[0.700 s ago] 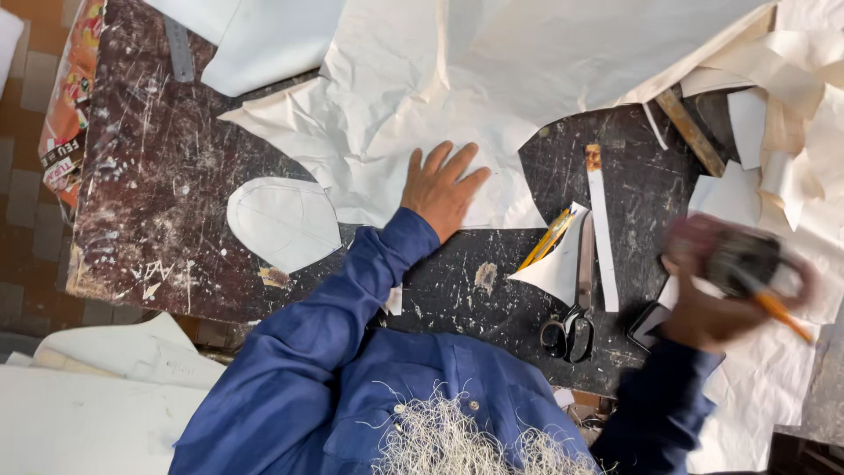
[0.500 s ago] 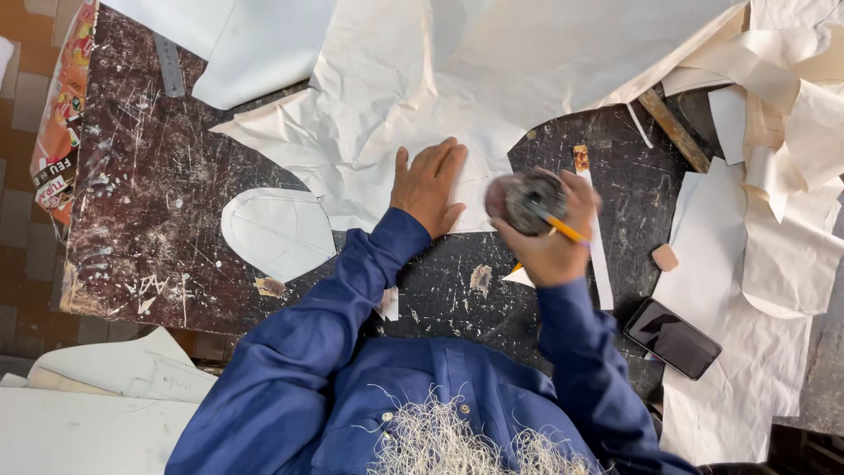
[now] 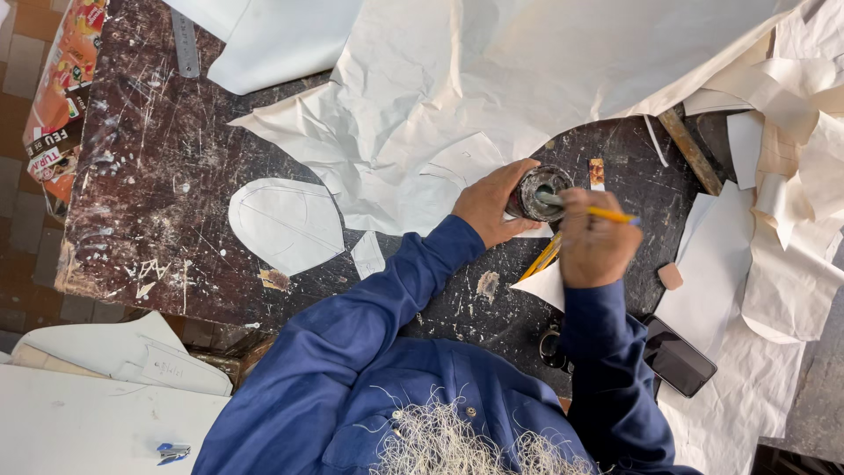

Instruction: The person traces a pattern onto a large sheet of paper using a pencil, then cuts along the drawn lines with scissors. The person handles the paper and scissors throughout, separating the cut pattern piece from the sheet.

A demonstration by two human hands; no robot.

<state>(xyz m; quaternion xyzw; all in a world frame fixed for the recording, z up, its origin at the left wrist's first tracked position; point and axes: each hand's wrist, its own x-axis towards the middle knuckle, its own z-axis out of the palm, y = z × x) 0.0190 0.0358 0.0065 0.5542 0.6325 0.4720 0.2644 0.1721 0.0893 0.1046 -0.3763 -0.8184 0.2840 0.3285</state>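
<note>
Your left hand (image 3: 486, 204) grips the glue tin (image 3: 538, 193) on the workbench (image 3: 141, 176); your right hand (image 3: 596, 246) dips a brush (image 3: 591, 210). One shape (image 3: 283, 224) lies cut; no glue shows spread on it.

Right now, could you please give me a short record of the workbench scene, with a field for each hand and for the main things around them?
left hand: grips the side of a small round tin
right hand: holds a yellow-handled brush with its tip in the tin
tin: open, upright on the dark workbench
white sheet: crumpled, spread across the bench top, just behind the tin
oval cut piece: lies flat, left of the hands
phone: dark screen, beside the right sleeve
</note>
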